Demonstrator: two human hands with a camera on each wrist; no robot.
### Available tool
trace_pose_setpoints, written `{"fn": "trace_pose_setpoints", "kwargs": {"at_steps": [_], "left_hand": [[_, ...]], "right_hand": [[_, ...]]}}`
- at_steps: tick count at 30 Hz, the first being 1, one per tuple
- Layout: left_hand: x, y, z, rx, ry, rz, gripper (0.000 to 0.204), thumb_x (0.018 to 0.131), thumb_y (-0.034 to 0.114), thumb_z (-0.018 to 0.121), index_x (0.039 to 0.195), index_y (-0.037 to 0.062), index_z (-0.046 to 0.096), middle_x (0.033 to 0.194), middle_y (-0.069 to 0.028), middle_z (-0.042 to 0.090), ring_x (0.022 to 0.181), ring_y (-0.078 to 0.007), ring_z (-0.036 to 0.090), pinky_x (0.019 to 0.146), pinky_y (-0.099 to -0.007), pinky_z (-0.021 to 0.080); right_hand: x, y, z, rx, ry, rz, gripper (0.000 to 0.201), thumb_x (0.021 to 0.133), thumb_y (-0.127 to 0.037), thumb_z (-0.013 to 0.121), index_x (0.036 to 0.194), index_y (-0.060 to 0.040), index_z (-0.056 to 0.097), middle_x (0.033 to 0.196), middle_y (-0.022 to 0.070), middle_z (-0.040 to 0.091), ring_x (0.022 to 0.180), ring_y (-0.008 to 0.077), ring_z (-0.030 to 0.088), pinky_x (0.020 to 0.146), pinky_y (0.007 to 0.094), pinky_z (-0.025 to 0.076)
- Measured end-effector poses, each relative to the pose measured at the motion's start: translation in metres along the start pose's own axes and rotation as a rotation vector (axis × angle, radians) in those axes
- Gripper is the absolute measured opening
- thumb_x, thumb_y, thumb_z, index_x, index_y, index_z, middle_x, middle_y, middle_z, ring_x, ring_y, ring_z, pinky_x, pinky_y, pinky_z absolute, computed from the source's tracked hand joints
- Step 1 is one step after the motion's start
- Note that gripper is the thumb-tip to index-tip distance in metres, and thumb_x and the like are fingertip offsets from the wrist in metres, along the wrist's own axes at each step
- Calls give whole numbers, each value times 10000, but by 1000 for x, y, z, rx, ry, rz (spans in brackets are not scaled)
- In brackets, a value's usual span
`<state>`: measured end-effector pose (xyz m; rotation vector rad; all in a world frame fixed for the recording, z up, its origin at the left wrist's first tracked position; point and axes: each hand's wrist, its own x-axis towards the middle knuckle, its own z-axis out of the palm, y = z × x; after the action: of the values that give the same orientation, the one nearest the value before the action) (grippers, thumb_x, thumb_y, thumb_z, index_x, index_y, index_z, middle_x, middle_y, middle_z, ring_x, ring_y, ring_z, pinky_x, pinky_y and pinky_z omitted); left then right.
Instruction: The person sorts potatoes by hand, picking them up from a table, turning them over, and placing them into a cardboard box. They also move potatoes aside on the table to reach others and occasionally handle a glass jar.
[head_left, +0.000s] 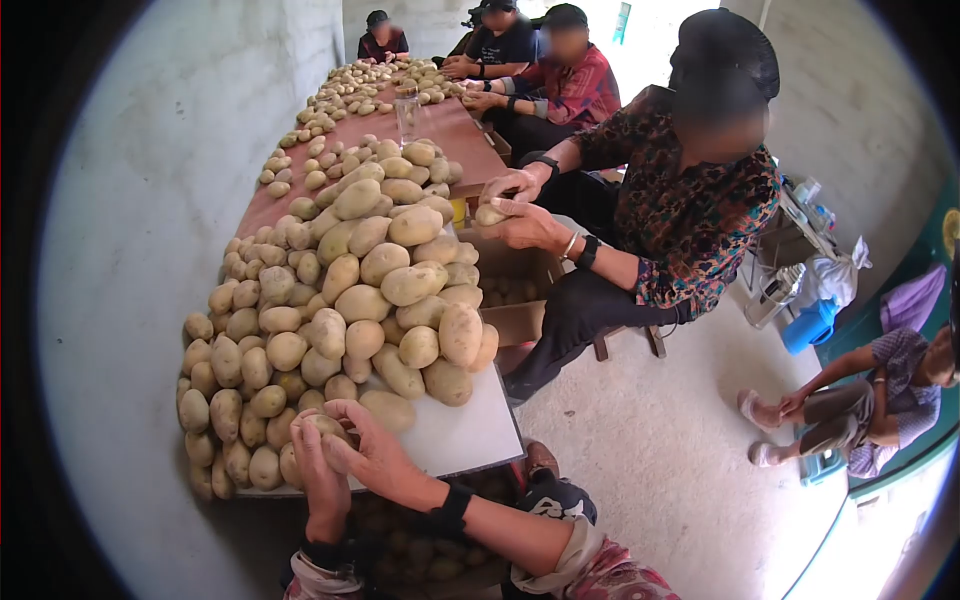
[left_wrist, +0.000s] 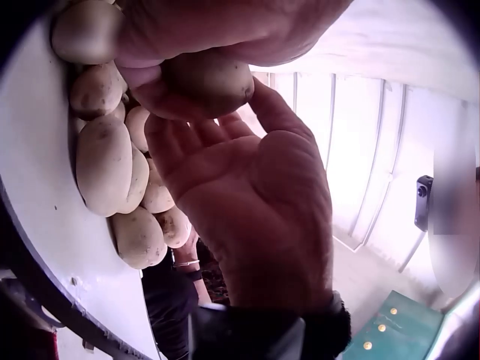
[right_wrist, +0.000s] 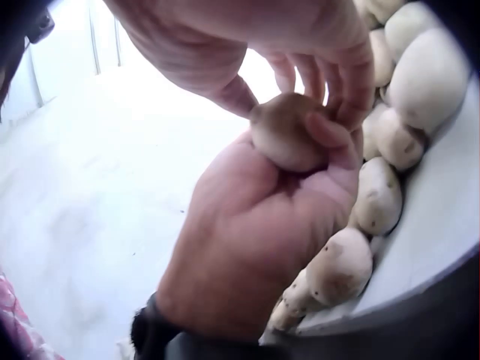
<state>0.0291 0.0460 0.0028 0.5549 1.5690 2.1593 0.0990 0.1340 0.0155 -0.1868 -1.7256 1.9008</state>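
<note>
Low at the near end of the table, both hands meet around one potato (right_wrist: 289,135). My right hand (right_wrist: 262,202) cups it from below in the right wrist view, its thumb bent over the skin. From the other side, my left hand (left_wrist: 255,202) holds the same potato between its thumb and fingers; part of the potato is hidden by the hands in the head view. Right behind them rises a large pile of potatoes (head_left: 340,285), and one single potato (head_left: 388,410) lies at the pile's front edge, beside my right hand.
The white near tabletop (head_left: 470,435) ends in a corner at the right. More potatoes (head_left: 430,550) lie in shadow below it. Opposite sits a person (head_left: 690,200) handling a potato, with a cardboard box (head_left: 520,265) alongside. Farther back, a glass jar (head_left: 406,115) stands on the reddish table (head_left: 350,130).
</note>
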Motion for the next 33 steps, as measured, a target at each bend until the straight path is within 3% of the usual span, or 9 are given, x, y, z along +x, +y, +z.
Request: {"fn": "trace_pose_setpoints", "kwargs": {"at_steps": [3,6,8,9,16,20,26,30,33], "left_hand": [[-10,13,13,20,-45,23,347,1039,306,319,1268,57,388,1151,-106,482,1049,-182,514,911,-316,432],[-13,11,6,-95,-55,-16,331,1033,270,327,1268,46,392,1167,-96,469,1063,-178,505,934,-316,421],[-9,6,-6,502,-230,251,309,1007,206,360,1259,32,401,1174,-84,453,1071,-173,495,955,-308,404],[-14,7,2,-154,-147,-14,297,945,151,402,1212,22,431,1140,-69,458,1052,-161,491,942,-292,400],[-16,18,7,-54,-164,-50,320,830,109,417,1138,32,463,1066,-51,481,994,-123,490,886,-253,406],[-14,8,-21,-61,-236,-215,381,785,29,435,1161,80,457,1021,-15,491,925,-90,492,799,-214,425],[-13,35,-17,120,-381,-237,622,692,-31,474,1307,49,419,1156,-41,502,1088,-128,485,918,-255,416],[-9,20,-26,300,-421,-58,708,679,-47,491,1372,28,369,1198,-52,500,1124,-139,488,923,-263,426],[-8,45,-15,224,-486,-243,672,683,-36,508,1345,18,409,1184,-37,517,1115,-140,504,928,-264,426]], "right_hand": [[6,3,-3,-53,-48,84,364,884,-103,552,1224,9,490,1157,173,525,1063,286,541,895,350,446],[6,11,0,-413,76,-201,299,932,-179,514,1162,12,526,1122,145,547,1039,261,550,887,352,441],[9,17,-2,-324,40,-128,333,950,-245,496,1161,11,529,1078,126,580,1010,229,560,886,337,438],[8,15,0,-97,-12,-4,333,912,-250,502,1140,-11,537,1015,207,603,981,343,577,868,391,450],[2,15,0,-74,-84,102,355,915,-283,508,1115,7,549,986,207,610,918,326,602,827,374,468],[1,7,7,-94,-55,128,358,920,-286,521,1094,22,571,956,156,616,910,247,598,816,339,462],[11,-7,-1,-23,-146,274,340,961,-282,489,1064,31,573,923,133,608,861,202,564,788,313,458],[6,8,7,-101,-51,84,315,980,-274,471,1012,28,555,851,130,575,817,208,552,756,327,457],[14,-9,-7,-226,-102,-46,258,973,-246,503,987,6,555,890,173,544,820,294,552,751,361,456]]}}
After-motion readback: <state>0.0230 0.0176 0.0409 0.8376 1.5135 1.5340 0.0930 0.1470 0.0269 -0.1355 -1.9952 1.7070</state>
